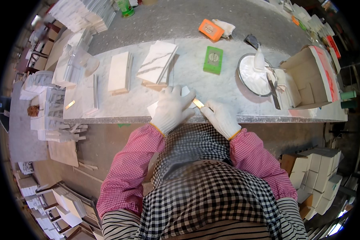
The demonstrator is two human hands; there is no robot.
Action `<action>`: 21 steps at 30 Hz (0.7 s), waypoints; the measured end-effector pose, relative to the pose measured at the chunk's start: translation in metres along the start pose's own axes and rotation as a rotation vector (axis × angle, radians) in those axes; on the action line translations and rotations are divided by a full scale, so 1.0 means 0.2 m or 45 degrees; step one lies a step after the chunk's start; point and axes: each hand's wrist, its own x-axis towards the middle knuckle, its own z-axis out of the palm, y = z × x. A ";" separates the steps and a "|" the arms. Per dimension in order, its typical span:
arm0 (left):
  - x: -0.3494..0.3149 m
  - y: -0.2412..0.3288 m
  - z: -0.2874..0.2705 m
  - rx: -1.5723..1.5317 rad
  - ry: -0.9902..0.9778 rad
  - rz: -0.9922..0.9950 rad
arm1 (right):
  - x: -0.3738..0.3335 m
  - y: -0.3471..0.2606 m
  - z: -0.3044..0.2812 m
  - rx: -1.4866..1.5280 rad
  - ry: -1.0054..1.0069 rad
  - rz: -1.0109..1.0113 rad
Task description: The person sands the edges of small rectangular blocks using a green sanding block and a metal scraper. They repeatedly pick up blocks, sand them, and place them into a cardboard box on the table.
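Both my hands wear white knitted gloves at the front edge of the marble-topped table. My left hand (171, 107) lies over a white tile piece (152, 109), fingers spread and thumb apart. Most of that piece is hidden beneath the palm. My right hand (221, 117) pinches the near end of a small gold-coloured strip (198, 103) between thumb and fingers. The strip's other end lies by my left fingertips; whether it touches them I cannot tell. Just beyond my left hand sits a stack of grey-veined white tiles (158, 60).
Plain pale tiles (119, 72) are stacked to the left, near another gold strip (70, 105). Farther back lie a green block (213, 60) and an orange block (211, 30). A metal bowl of white paste (252, 76), a knife (273, 92) and an open cardboard box (322, 76) stand right.
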 end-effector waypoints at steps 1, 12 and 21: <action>0.00 0.00 0.00 -0.008 -0.004 -0.004 | 0.00 0.00 0.01 0.008 0.002 0.008; 0.02 0.02 -0.05 -0.050 -0.054 -0.094 | 0.01 0.07 -0.05 0.401 -0.125 0.120; 0.15 0.19 -0.06 -0.028 0.038 -0.624 | 0.01 0.09 -0.02 0.291 0.207 0.143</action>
